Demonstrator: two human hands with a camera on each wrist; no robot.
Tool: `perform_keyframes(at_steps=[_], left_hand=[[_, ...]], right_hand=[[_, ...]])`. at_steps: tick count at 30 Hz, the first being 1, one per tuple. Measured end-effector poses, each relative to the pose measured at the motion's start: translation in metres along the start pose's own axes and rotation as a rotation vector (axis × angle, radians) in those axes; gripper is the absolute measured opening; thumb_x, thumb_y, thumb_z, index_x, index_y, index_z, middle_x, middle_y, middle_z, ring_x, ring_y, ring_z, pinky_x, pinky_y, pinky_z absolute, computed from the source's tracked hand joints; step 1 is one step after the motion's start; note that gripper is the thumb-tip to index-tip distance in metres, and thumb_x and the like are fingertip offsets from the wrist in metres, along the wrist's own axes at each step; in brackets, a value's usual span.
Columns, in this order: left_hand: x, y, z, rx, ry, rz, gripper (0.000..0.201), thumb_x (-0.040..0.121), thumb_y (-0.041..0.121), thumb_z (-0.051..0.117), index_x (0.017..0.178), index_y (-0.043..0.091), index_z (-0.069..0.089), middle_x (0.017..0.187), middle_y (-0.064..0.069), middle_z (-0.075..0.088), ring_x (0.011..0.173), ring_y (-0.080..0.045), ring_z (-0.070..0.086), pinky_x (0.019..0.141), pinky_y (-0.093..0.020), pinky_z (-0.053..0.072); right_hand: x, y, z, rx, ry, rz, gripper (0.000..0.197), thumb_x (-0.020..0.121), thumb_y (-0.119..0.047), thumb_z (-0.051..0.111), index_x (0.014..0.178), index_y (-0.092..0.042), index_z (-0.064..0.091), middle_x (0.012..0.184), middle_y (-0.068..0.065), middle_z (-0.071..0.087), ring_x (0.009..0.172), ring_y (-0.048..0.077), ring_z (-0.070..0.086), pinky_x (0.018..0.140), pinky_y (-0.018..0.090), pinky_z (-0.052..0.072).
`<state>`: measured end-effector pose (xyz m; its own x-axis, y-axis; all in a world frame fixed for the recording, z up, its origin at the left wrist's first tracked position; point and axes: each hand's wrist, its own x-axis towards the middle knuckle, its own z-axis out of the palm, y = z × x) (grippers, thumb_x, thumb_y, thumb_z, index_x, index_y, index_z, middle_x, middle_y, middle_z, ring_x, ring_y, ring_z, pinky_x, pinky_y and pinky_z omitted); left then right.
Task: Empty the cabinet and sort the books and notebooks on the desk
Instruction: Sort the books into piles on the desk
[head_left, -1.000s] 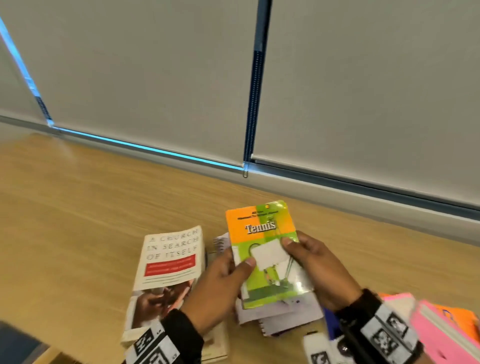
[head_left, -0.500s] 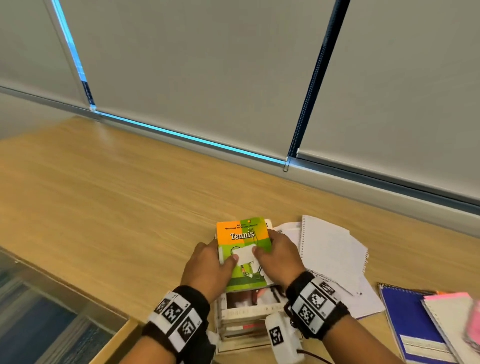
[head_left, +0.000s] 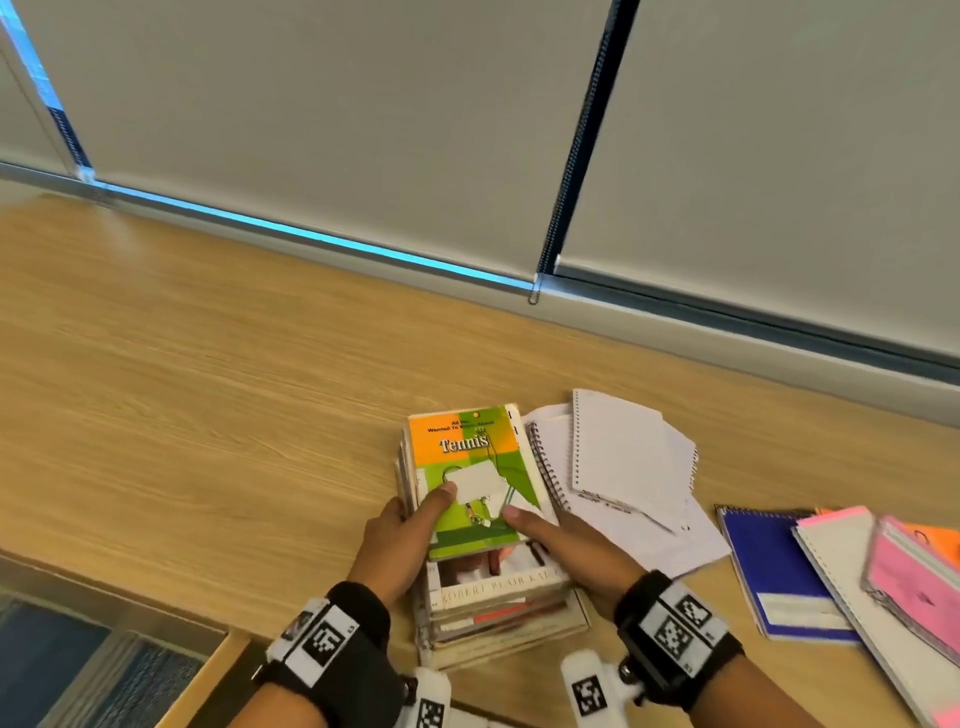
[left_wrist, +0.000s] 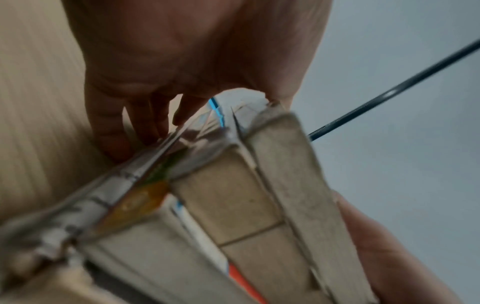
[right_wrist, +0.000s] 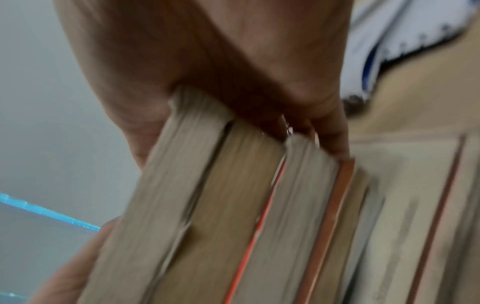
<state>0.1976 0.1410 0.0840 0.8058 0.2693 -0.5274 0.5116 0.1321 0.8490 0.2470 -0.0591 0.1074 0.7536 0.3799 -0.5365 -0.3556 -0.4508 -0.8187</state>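
A stack of paperbacks (head_left: 493, 597) stands on the wooden desk (head_left: 208, 415) near its front edge. On top lies an orange-and-green "Tennis" book (head_left: 467, 452). My left hand (head_left: 421, 506) grips the stack's left side, thumb on the Tennis cover. The right hand (head_left: 540, 530) grips the right side, its thumb also on that cover. In the left wrist view the fingers (left_wrist: 116, 133) run down the books' page edges (left_wrist: 233, 195). In the right wrist view the fingers (right_wrist: 330, 133) clasp the upper books (right_wrist: 207, 195).
White spiral notebooks (head_left: 623, 457) lie fanned just right of the stack. Further right are a blue notebook (head_left: 779, 566), a pale spiral notebook (head_left: 841, 582) and a pink one (head_left: 914, 571). Closed blinds (head_left: 363, 130) back the desk. An open gap (head_left: 78, 660) shows below the desk's front left edge.
A second ago both hands held the Tennis book in the air. It then came down onto the stack of paperbacks, and both hands now clasp the stack's sides.
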Motion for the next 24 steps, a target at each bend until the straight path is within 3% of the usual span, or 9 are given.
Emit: perform_keyframes(at_steps=[3,8,9,11,14,17,19,22,24], left_hand=[[-0.002,-0.001,-0.004,-0.02,-0.046,0.018,0.075,0.06,0.071,0.069,0.117,0.023,0.066,0.107,0.0,0.075,0.095,-0.019,0.072,0.096,-0.043,0.051],[-0.02,-0.009,-0.006,-0.08,-0.143,0.005,0.045,0.086,0.051,0.063,0.118,0.019,0.067,0.103,-0.006,0.076,0.095,-0.026,0.073,0.096,-0.045,0.05],[-0.024,-0.011,-0.004,-0.073,-0.142,0.0,0.044,0.087,0.051,0.061,0.116,0.018,0.068,0.102,-0.007,0.076,0.094,-0.027,0.073,0.094,-0.044,0.051],[-0.031,-0.009,0.002,-0.08,-0.135,0.004,0.042,0.087,0.051,0.061,0.112,0.018,0.07,0.097,-0.008,0.077,0.092,-0.03,0.072,0.084,-0.041,0.053],[-0.034,-0.006,0.007,-0.098,-0.11,-0.009,0.042,0.087,0.05,0.062,0.109,0.015,0.071,0.094,-0.011,0.077,0.089,-0.031,0.072,0.077,-0.038,0.052],[-0.038,-0.007,0.01,-0.124,-0.053,-0.009,0.047,0.085,0.053,0.065,0.11,0.015,0.071,0.097,-0.011,0.076,0.092,-0.031,0.071,0.087,-0.041,0.052],[-0.044,-0.01,0.01,-0.148,-0.039,-0.011,0.047,0.085,0.055,0.063,0.11,0.017,0.071,0.098,-0.009,0.076,0.095,-0.03,0.071,0.091,-0.042,0.052],[-0.06,-0.019,0.009,-0.177,-0.025,-0.051,0.041,0.09,0.054,0.057,0.102,0.018,0.072,0.094,-0.007,0.077,0.09,-0.026,0.071,0.078,-0.036,0.051],[-0.063,-0.02,0.012,-0.177,-0.018,-0.078,0.041,0.091,0.053,0.057,0.103,0.016,0.072,0.094,-0.008,0.077,0.088,-0.026,0.071,0.074,-0.035,0.051]], right_hand=[[-0.003,0.002,0.013,0.039,0.012,0.023,0.068,0.063,-0.072,0.074,0.119,-0.035,0.067,0.116,-0.013,0.07,0.112,0.01,0.064,0.106,0.04,0.044],[-0.029,0.007,0.024,0.01,0.119,0.106,0.051,0.072,-0.069,0.068,0.106,-0.031,0.064,0.105,-0.02,0.066,0.102,0.005,0.06,0.09,0.024,0.045],[-0.033,0.006,0.024,-0.057,0.163,0.126,0.066,0.066,-0.078,0.065,0.113,-0.032,0.06,0.114,-0.017,0.062,0.111,0.01,0.056,0.096,0.027,0.043],[-0.034,0.006,0.02,-0.254,0.231,0.147,0.117,0.045,-0.098,0.05,0.139,-0.03,0.046,0.146,-0.005,0.045,0.136,0.023,0.039,0.113,0.04,0.03],[-0.035,0.003,0.015,-0.261,0.204,0.184,0.142,0.035,-0.102,0.047,0.152,-0.025,0.023,0.16,0.003,0.024,0.146,0.027,0.024,0.117,0.048,0.024],[-0.039,0.0,0.012,-0.198,0.176,0.121,0.14,0.04,-0.097,0.053,0.154,-0.022,0.017,0.16,0.002,0.023,0.145,0.025,0.027,0.117,0.045,0.026],[-0.04,0.003,0.01,-0.227,0.172,0.11,0.137,0.042,-0.099,0.049,0.152,-0.021,0.025,0.159,0.003,0.028,0.143,0.026,0.032,0.116,0.045,0.029],[-0.042,0.005,0.009,-0.389,0.191,0.079,0.112,0.06,-0.096,0.039,0.136,-0.014,0.051,0.15,0.009,0.043,0.131,0.028,0.046,0.107,0.04,0.038],[-0.042,0.002,0.01,-0.364,0.179,0.064,0.091,0.074,-0.084,0.046,0.128,-0.011,0.057,0.14,0.012,0.051,0.115,0.025,0.053,0.09,0.03,0.04]])
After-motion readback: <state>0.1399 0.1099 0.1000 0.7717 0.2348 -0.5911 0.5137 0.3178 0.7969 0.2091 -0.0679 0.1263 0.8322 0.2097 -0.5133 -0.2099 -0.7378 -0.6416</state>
